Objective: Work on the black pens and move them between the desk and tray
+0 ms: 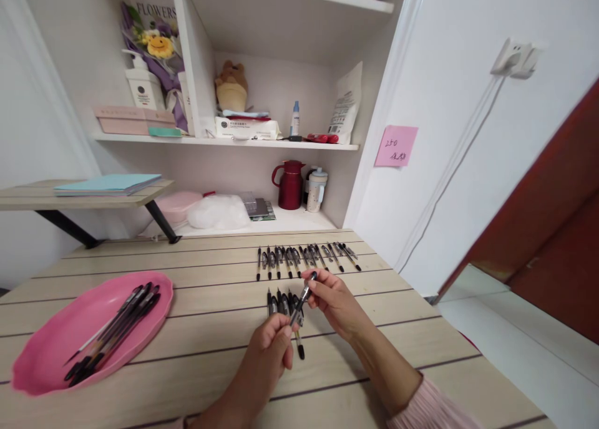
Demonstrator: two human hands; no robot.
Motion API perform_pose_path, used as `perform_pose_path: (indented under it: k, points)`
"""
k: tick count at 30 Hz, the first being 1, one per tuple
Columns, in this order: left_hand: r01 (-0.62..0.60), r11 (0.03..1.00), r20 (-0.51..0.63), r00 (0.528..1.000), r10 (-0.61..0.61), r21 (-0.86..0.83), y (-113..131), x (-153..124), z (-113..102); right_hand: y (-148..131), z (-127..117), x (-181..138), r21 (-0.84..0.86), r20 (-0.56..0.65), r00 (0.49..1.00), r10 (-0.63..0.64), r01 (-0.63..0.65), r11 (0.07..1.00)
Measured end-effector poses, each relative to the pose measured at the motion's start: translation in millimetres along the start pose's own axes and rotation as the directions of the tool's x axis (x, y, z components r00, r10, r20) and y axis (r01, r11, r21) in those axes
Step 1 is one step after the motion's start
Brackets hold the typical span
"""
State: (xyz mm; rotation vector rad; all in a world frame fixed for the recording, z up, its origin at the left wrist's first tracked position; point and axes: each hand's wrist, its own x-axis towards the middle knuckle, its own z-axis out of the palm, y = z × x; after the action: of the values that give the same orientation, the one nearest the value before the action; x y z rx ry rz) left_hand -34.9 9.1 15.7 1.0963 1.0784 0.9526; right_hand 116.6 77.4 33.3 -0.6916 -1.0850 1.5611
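Between both hands, above the table, I hold one pen (302,296) slantwise, its black end up to the right. My left hand (271,342) pinches the lower part of the barrel. The fingers of my right hand (334,301) close round the black upper end. Just behind and below lie several pens and black caps (283,302) in a short row, partly hidden by my hands; one pen there (300,345) points towards me. Farther back is a longer row of pen parts (290,259), with black caps and slim refills side by side.
A pink scalloped tray (159,310) on the left holds several pens (116,329). Behind stands a small raised shelf (135,198) with blue paper. A red jug (291,186) and a cup (317,191) stand in the cabinet. The slatted table (388,360) ends at the right.
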Motion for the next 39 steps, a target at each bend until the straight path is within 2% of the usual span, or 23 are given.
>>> perform_pose_path:
  k: [7,18,23,25,27,30,33,36,38,39]
  points:
    - [-0.046,0.999,-0.036,0.998,0.047,0.016,-0.4,0.8,-0.2,7.2,9.6,-5.5,-0.053,0.091,0.994,0.063,-0.058,0.997]
    - [-0.167,0.977,-0.108,0.977,0.182,0.133,-6.7,2.1,-3.4,12.3,17.8,-10.3,-0.010,0.058,0.998,0.037,-0.036,0.999]
    - [-0.171,0.968,-0.110,0.975,0.193,0.183,-10.8,8.7,-7.8,14.8,15.9,-8.9,-0.031,0.047,0.998,0.038,-0.037,0.999]
    - [-0.160,0.962,-0.127,0.973,0.192,0.222,-8.3,11.7,-12.2,12.2,13.0,-6.7,-0.043,0.037,0.999,0.014,-0.013,0.999]
    - [-0.197,0.934,-0.172,0.952,0.255,0.297,0.3,12.1,-18.7,8.8,7.9,-3.4,-0.086,-0.018,0.999,-0.039,0.037,0.996]
    - [-0.285,0.837,-0.242,0.870,0.431,0.467,22.8,6.1,-32.7,8.1,-4.2,3.5,-0.269,-0.181,0.974,-0.134,0.082,0.960]
    - [-0.227,0.709,-0.252,0.827,0.502,0.667,49.1,-6.9,-52.4,16.0,-16.7,9.8,-0.542,-0.221,0.953,-0.208,0.057,0.839]
    - [-0.004,0.480,-0.286,0.799,0.529,0.877,71.6,-24.0,-82.6,25.3,-22.1,11.8,-0.796,-0.131,0.967,-0.219,0.029,0.605]
    - [0.198,0.313,-0.346,0.765,0.543,0.929,82.5,-35.4,-110.8,27.9,-21.0,10.7,-0.889,-0.091,0.977,-0.194,0.008,0.458]
    - [0.314,0.263,-0.409,0.746,0.525,0.912,86.4,-40.6,-126.7,27.9,-19.7,9.8,-0.912,-0.081,0.981,-0.177,-0.002,0.411]
